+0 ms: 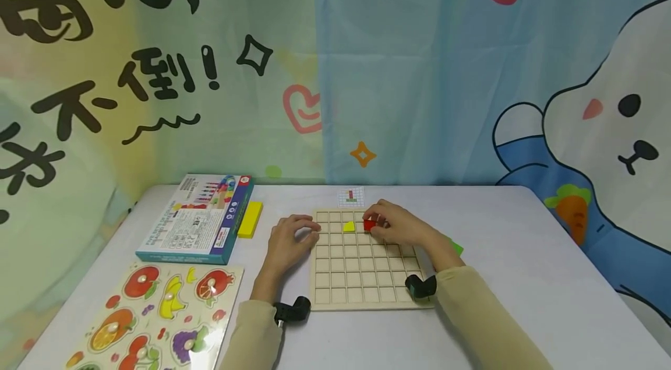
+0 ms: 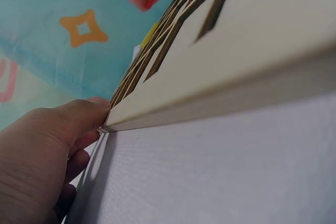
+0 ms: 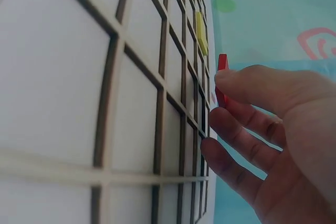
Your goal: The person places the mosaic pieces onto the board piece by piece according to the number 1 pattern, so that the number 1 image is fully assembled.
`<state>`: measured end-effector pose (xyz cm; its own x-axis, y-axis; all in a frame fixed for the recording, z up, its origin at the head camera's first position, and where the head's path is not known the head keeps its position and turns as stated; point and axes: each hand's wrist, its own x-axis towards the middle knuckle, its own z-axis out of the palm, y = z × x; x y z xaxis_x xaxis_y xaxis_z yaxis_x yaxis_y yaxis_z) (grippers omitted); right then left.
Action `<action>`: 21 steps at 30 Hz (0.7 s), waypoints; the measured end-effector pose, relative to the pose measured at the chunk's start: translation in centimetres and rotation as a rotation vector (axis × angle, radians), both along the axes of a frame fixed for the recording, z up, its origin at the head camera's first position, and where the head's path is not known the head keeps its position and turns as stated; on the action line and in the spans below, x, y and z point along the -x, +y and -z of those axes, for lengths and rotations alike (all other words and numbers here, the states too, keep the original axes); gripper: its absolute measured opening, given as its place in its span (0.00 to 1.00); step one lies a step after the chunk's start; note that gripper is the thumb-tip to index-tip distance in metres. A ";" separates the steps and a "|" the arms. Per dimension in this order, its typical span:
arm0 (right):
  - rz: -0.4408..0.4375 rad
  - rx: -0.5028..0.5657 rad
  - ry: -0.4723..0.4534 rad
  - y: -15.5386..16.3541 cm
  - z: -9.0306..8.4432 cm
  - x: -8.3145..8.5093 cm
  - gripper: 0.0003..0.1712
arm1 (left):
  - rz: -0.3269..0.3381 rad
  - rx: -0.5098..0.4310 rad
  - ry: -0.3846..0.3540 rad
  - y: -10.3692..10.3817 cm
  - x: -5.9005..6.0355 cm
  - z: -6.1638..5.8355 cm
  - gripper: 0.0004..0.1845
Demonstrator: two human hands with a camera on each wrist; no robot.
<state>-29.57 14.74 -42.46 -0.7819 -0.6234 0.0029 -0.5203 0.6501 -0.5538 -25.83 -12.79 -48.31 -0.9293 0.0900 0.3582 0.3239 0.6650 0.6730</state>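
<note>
On board: one yellow tile | left hand loose | right pinching one red tile

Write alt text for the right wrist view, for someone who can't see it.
A person's right-hand grip pinches a red piece, close to a pale gridded board filling the left side. A yellow piece sits on the board; a blue-green curtain hangs behind.

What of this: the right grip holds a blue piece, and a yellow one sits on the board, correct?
Not quite: the right grip holds a red piece, not blue, as the right wrist view shows. The yellow piece does sit on the board.
</note>
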 end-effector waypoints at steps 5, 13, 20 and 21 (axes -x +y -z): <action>0.008 -0.016 -0.009 -0.5 0.2 0.3 0.17 | 0.000 -0.003 0.000 0.0 0.0 0.0 0.07; 0.016 -0.038 -0.001 -1.0 0.5 0.6 0.17 | -0.001 -0.001 -0.004 0.1 -0.1 -0.1 0.08; 0.003 -0.011 0.004 -1.3 0.9 0.8 0.15 | -0.001 -0.003 0.004 0.0 0.1 0.0 0.08; 0.008 -0.004 -0.003 -1.4 0.9 0.8 0.15 | -0.001 0.000 0.007 0.0 0.1 0.1 0.08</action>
